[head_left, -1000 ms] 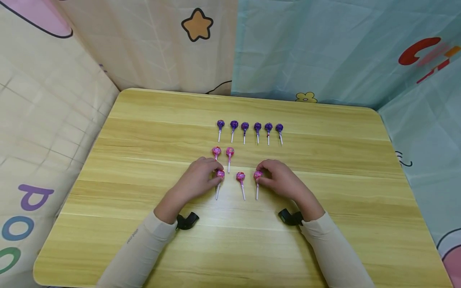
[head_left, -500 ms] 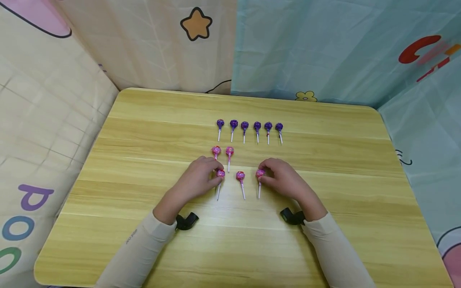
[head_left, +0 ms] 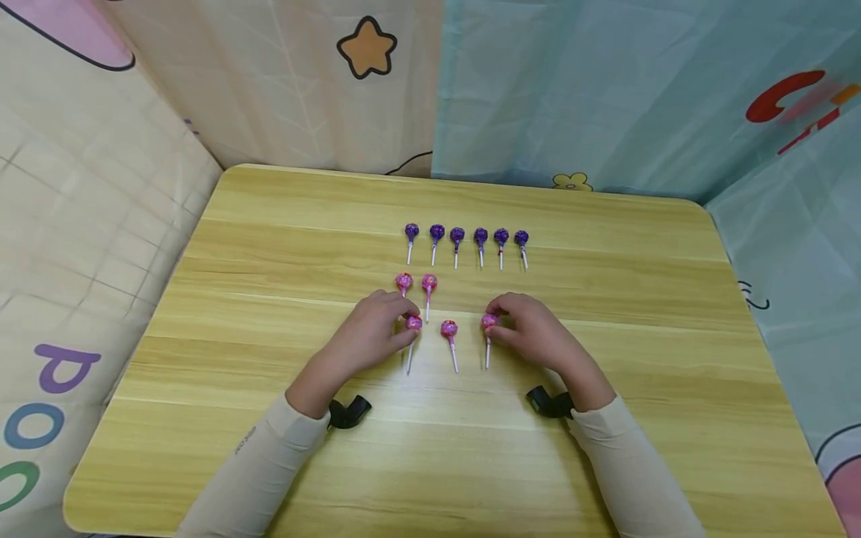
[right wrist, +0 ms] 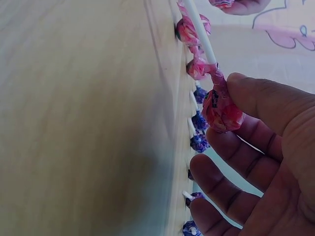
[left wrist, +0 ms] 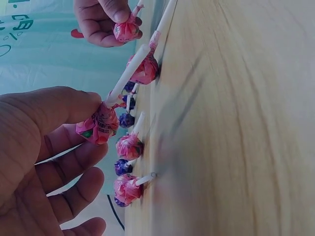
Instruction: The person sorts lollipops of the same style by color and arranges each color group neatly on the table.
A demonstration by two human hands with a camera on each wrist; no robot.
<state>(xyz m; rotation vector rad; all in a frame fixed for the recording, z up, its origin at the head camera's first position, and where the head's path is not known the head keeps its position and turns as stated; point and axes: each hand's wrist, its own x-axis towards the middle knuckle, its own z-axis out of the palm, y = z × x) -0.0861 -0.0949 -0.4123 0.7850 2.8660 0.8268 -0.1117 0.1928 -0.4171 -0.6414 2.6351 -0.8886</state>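
My left hand (head_left: 372, 332) pinches a pink-wrapped lollipop (left wrist: 101, 124) by its head between thumb and index finger, its white stick pointing toward me in the head view. Opposite it, my right hand (head_left: 531, 332) pinches another pink lollipop (right wrist: 222, 110) the same way, other fingers spread loosely. Between the hands a third pink lollipop (head_left: 449, 329) lies on the table. Just beyond the left hand lie two more, a pink lollipop (head_left: 429, 282) and a pink lollipop (head_left: 403, 282) whose stick the hand partly hides.
Several purple lollipops (head_left: 457, 235) lie in a row farther back, sticks toward me. The wooden table (head_left: 605, 463) reaches back to a printed curtain (head_left: 572, 90). Each wrist carries a black camera mount (head_left: 350, 412).
My right hand has shifted slightly right and away from me with its lollipop, widening the distance to the middle one. The left hand's lollipop has moved a touch right.
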